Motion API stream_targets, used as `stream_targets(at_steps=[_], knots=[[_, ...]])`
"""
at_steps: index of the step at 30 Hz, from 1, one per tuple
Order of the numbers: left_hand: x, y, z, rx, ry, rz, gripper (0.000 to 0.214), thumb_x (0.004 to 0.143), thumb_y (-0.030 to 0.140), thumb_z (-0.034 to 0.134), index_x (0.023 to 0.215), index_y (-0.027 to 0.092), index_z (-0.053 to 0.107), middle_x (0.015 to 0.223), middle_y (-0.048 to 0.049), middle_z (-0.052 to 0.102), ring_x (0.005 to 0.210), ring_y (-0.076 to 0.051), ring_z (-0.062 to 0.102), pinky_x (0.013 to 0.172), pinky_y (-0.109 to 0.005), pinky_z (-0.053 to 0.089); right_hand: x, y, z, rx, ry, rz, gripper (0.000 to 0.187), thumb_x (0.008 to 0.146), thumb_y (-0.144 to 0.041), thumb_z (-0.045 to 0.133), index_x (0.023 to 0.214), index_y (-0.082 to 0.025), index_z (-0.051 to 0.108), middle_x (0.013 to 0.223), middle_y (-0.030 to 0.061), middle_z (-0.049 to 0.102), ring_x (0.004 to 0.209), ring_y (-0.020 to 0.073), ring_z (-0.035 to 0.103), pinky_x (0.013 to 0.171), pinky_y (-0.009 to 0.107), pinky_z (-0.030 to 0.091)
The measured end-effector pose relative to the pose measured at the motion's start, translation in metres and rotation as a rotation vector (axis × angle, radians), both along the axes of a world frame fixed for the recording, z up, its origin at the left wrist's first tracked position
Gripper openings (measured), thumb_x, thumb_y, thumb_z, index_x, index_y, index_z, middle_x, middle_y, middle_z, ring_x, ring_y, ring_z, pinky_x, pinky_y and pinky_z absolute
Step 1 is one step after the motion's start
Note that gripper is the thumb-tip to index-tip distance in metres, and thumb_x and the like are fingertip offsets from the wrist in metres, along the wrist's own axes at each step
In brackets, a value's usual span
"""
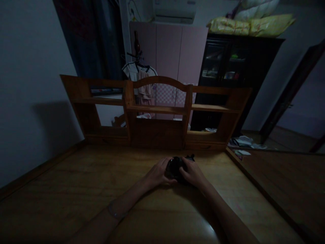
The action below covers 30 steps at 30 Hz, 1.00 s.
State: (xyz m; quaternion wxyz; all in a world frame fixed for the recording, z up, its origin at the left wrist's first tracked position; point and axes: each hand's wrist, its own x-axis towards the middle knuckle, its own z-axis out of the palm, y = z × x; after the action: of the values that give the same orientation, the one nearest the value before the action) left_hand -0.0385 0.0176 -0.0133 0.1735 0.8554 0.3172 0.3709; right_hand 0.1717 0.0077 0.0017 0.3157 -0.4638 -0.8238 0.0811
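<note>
Head view: found a glossy black object at the far half of the tabletop, a little right of centre, between two bare hands. Saw the left hand curved round the object's left side, gripping it, with fingers along the far edge and thumb along the near edge. Saw the right hand closed over the object's right side, with thumb laid inward across the top. Could not make out the object's exact kind in the dim light; noted a shiny rounded part between the hands and a small dark knob showing just past the right hand. Noted a thin bracelet above the left wrist.

Recorded a wooden shelf unit along the tabletop's far edge, with an arched rail over its middle bay and open compartments to either side. Through the gaps, sighted a pink wardrobe with checkered lower panels, and clothes on hangers in front of it. Marked an air conditioner above the wardrobe, a dark curtain to the left, and a black glass-doored cabinet to the right, bearing yellow bundles on top.
</note>
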Motion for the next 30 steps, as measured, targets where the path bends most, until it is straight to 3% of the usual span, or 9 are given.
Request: stream_targets(at_steps=[11, 18, 26, 30], knots=[[-0.0006, 0.0013, 0.0003, 0.010, 0.024, 0.021, 0.089, 0.055, 0.057, 0.080, 0.127, 0.022, 0.042, 0.121, -0.0099, 0.052, 0.112, -0.028, 0.051, 0.099, -0.043, 0.043, -0.0003, 0.0022, -0.0016, -0.010, -0.004, -0.033, 0.019, 0.088, -0.026, 0.048, 0.103, -0.019, 0.058, 0.097, 0.0077, 0.068, 0.083, 0.0196, 0.063, 0.072, 0.026, 0.043], [-0.0018, 0.0003, 0.0020, 0.021, 0.025, -0.025, 0.090, 0.058, 0.054, 0.080, 0.132, 0.025, 0.040, 0.124, -0.0093, 0.050, 0.114, -0.028, 0.050, 0.099, -0.043, 0.043, -0.0008, 0.0019, -0.0012, -0.005, 0.007, -0.013, 0.017, 0.089, -0.026, 0.047, 0.100, -0.019, 0.058, 0.092, 0.0069, 0.068, 0.081, 0.0194, 0.064, 0.071, 0.026, 0.043], [-0.0035, 0.0058, -0.0068, 0.057, 0.064, -0.015, 0.090, 0.059, 0.053, 0.080, 0.135, 0.027, 0.040, 0.127, -0.0091, 0.047, 0.116, -0.026, 0.050, 0.098, -0.041, 0.045, -0.0009, 0.0015, -0.0010, -0.015, -0.003, -0.033, 0.018, 0.089, -0.027, 0.047, 0.101, -0.019, 0.058, 0.092, 0.0070, 0.068, 0.083, 0.0195, 0.064, 0.072, 0.026, 0.044], [-0.0025, 0.0032, -0.0025, 0.036, 0.051, -0.021, 0.089, 0.059, 0.053, 0.080, 0.134, 0.027, 0.040, 0.126, -0.0089, 0.048, 0.115, -0.027, 0.050, 0.098, -0.042, 0.044, -0.0012, 0.0016, 0.0003, -0.012, 0.010, -0.020, 0.018, 0.089, -0.027, 0.047, 0.100, -0.019, 0.058, 0.093, 0.0071, 0.068, 0.082, 0.0197, 0.064, 0.072, 0.026, 0.044]])
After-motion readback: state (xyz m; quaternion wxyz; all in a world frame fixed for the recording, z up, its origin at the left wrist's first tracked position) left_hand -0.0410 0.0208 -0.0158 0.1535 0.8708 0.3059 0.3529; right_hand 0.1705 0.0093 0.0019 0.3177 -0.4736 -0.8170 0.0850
